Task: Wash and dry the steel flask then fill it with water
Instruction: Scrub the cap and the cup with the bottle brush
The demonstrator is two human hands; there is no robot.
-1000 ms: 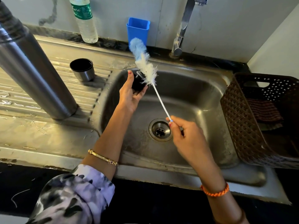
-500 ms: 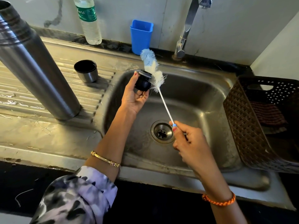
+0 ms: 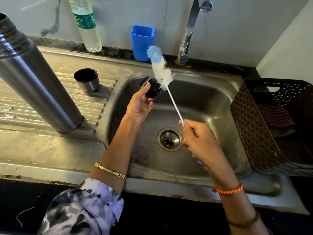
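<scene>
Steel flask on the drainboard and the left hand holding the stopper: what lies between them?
Head view: between the steel flask and the left hand stands a small steel cup on the ribbed drainboard, mouth up.

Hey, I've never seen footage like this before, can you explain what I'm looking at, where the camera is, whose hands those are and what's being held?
There is no machine here. The single picture comes from a camera worn on a person's head, looking down at their own two hands over a steel sink.

The left hand holds a small black flask stopper in its grip. The right hand grips the handle of a bottle brush, whose white and blue bristles sit right beside the stopper.

On the ribbed draining board to the left stand the tall steel flask, open at the top, and its small cup. Behind are a water bottle, a blue holder and the tap. A brown basket with a cloth sits to the right.
</scene>
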